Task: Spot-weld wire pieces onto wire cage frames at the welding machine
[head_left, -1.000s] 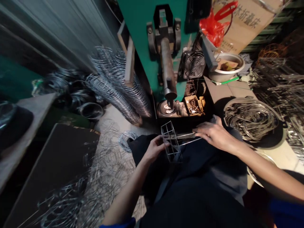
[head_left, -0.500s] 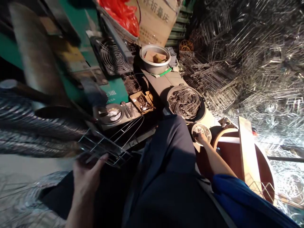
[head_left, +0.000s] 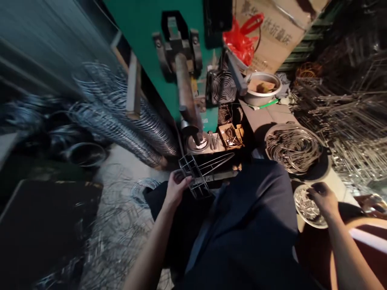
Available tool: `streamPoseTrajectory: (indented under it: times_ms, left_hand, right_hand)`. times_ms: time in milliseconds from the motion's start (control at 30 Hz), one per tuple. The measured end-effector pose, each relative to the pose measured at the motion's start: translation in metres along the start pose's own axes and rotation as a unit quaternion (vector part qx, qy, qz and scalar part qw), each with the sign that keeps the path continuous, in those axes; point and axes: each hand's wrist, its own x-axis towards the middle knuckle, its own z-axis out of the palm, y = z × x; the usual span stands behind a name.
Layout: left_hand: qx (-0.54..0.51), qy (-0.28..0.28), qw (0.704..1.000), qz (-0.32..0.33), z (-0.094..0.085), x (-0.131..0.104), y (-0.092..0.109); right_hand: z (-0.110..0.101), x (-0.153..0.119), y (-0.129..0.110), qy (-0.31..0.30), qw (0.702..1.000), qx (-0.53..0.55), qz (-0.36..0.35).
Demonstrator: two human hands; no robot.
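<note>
A small wire frame (head_left: 196, 179) with a long looped end is gripped between the thumb and fingers of my left hand (head_left: 178, 185), just left of my knees. On the right, my right hand (head_left: 325, 199) is over the edge of a round bowl (head_left: 306, 207) of small metal pieces, its fingers pinched together; what they hold, if anything, is too small to name. Behind that bowl, a larger round container (head_left: 326, 167) is filled with bent wire loops (head_left: 292, 149).
A green machine (head_left: 136, 24) with a metal arm (head_left: 186, 88) stands ahead. Stacked wire rings (head_left: 121, 121) lean on its left. A small parts box (head_left: 231, 137), a grey basin (head_left: 263, 96) and wire racks (head_left: 356, 121) lie beyond; a brown tub (head_left: 369, 241) is at right.
The view has swung left, so everything sits further right in the picture. My left hand still grips the wire frame, and my right hand remains at the bowl, its fingers now nearer the rim.
</note>
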Motion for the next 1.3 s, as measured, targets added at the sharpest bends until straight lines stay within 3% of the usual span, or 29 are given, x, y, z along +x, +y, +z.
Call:
streamPoseTrajectory:
  times_ms: [67, 100, 167, 267, 367, 500, 633, 867, 1300]
  left_hand:
    - [-0.007, -0.005, 1.000, 0.006, -0.005, 0.002, -0.001]
    - [-0.010, -0.009, 1.000, 0.004, -0.005, 0.003, -0.001]
    - [-0.012, -0.020, 1.000, -0.003, -0.005, 0.002, 0.000]
    - [-0.010, -0.028, 1.000, -0.010, -0.005, -0.001, 0.004]
    - [-0.019, -0.030, 0.999, -0.012, -0.010, -0.001, 0.008]
    - [-0.025, -0.020, 0.999, -0.020, -0.021, 0.004, 0.011]
    - [-0.027, -0.020, 0.999, -0.023, -0.029, 0.013, 0.013]
    - [-0.047, -0.022, 0.999, -0.016, -0.036, 0.023, 0.020]
    - [-0.063, -0.018, 0.998, 0.023, -0.044, 0.027, 0.035]
  right_hand:
    - [0.002, 0.010, -0.049, 0.080, 0.995, 0.059, -0.016]
    - [0.006, 0.013, -0.081, 0.075, 0.991, 0.085, -0.064]
    - [0.021, 0.015, -0.150, -0.007, 0.974, 0.087, -0.210]
    - [0.053, 0.012, -0.239, -0.091, 0.910, 0.052, -0.400]
    - [0.086, 0.009, -0.283, -0.103, 0.845, -0.023, -0.524]
    - [0.114, 0.016, -0.291, -0.087, 0.814, -0.100, -0.566]
    - [0.127, 0.024, -0.289, -0.046, 0.798, -0.129, -0.587]
    - [0.133, 0.025, -0.301, -0.004, 0.779, -0.141, -0.611]
    - [0.136, 0.027, -0.323, 0.013, 0.783, -0.041, -0.620]
